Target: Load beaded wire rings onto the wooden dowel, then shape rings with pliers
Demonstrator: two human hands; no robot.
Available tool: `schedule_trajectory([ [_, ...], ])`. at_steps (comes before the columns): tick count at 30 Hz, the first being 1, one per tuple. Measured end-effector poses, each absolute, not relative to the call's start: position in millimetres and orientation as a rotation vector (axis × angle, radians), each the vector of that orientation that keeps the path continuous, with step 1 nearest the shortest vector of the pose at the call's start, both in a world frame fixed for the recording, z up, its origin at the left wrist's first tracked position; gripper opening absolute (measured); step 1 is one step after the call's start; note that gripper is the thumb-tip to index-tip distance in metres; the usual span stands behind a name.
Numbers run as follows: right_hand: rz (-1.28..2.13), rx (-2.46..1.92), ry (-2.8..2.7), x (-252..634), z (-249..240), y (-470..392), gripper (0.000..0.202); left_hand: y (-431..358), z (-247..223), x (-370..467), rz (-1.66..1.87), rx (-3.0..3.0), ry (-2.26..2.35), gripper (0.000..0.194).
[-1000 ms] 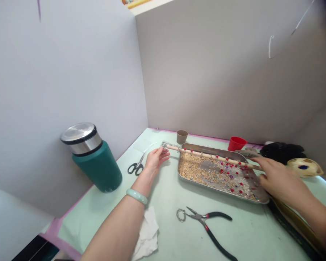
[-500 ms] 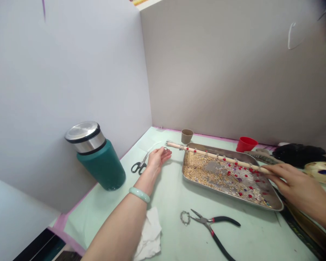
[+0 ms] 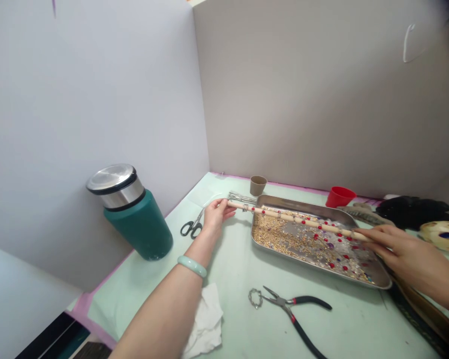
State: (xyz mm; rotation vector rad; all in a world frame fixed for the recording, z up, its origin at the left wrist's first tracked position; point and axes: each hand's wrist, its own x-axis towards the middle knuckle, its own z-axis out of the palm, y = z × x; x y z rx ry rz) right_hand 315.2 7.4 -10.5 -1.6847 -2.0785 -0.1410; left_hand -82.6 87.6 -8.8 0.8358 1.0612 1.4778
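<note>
1. Right hand (image 3: 407, 254) pinches the wooden stick (image 3: 311, 224) near its end;
2. stick hangs between both hands, over the tray (image 3: 377, 274) — likely light, stiff; its red beads (image 3: 263, 213) might slide; hold bare ends;
3. left hand (image 3: 214, 218) — well apart — pinches the far end.

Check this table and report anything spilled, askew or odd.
Mild untidiness only: below the held stick, different-coloured loose beads lie mixed in the tray; a crumpled tissue lies near the pliers. No obvious damage shows.
</note>
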Motion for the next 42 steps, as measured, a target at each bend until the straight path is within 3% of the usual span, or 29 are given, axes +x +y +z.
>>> schedule_trajectory([
  [12,-0.073,-1.697,-2.105,322.1,-12.4,6.2,0.046,89.7,-13.9,-76.9,1.605,1.082,1.291,0.027],
  [16,-0.04,-1.669,-2.177,321.3,-10.8,4.6,0.046,88.0,-15.8,-73.0,1.593,1.147,1.326,0.024],
  [21,-0.111,-1.709,-2.148,315.8,-5.8,3.4,0.048,87.8,-16.7,-66.9,1.506,1.202,1.281,0.019],
  [28,-0.251,-1.695,-2.114,320.3,-8.8,2.6,0.047,82.8,-13.0,-67.7,1.486,1.335,1.307,0.03],
  [35,-0.195,-1.672,-2.08,323.3,-10.5,2.1,0.049,79.4,-9.3,-69.8,1.584,1.806,1.439,0.036],
  [39,-0.248,-1.634,-2.085,324.1,-7.4,0.7,0.046,78.3,-8.3,-71.6,1.4,2.241,1.344,0.023],
  [42,-0.266,-1.568,-2.118,325.4,-4.5,-0.2,0.044,76.4,-6.5,-72.6,1.323,2.307,1.238,0.027],
])
